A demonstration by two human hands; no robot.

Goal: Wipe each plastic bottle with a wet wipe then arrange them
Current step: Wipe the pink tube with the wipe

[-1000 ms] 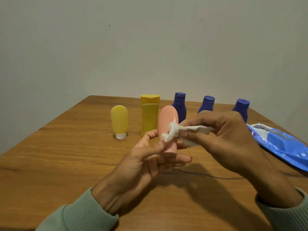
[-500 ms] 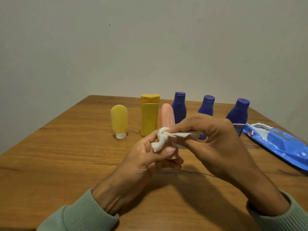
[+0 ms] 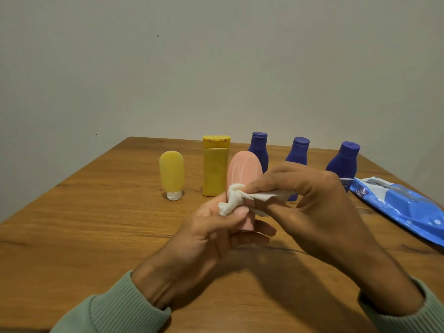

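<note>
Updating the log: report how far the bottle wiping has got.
Done: the yellow tube, yellow bottle and three blue bottles stand along the back; whether they were wiped cannot be told. In hand: the left hand holds the pink bottle upright while the right hand rubs the wet wipe on it. Left: setting the pink bottle among the others.

The left hand (image 3: 211,236), mid-frame on an arm from the lower left in a sage-green ribbed sleeve (image 3: 115,313), grips the foot of a pink rounded plastic bottle (image 3: 243,169). The right hand (image 3: 310,207), from the lower right, pinches a crumpled white wet wipe (image 3: 231,200) against it.
</note>
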